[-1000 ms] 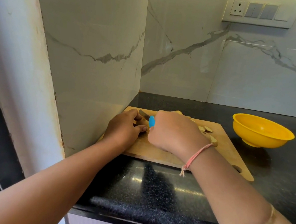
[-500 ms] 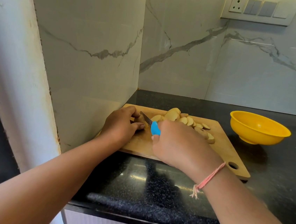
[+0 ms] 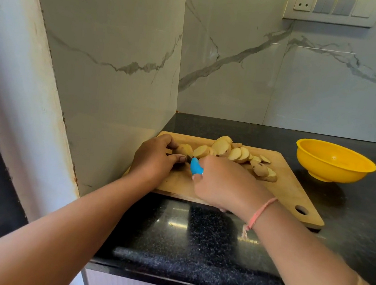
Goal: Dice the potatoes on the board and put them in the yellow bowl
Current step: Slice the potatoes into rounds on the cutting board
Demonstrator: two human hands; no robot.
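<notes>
Of the knife [image 3: 196, 166] little but the blue handle is seen, gripped by the right hand [image 3: 222, 185]; a potato piece [image 3: 185, 150] is pinched by the left hand [image 3: 155, 159], with slices [image 3: 239, 153] heaped just beyond.

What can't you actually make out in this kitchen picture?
Head view only:
- Knife: the blue handle shows; the blade is almost all hidden between the left hand and right hand.
- Potato piece: partly covered by the left hand's fingers.
- Yellow bowl: near inner wall hidden behind its own rim.
- Switch panel: cut off by the top edge.
</notes>
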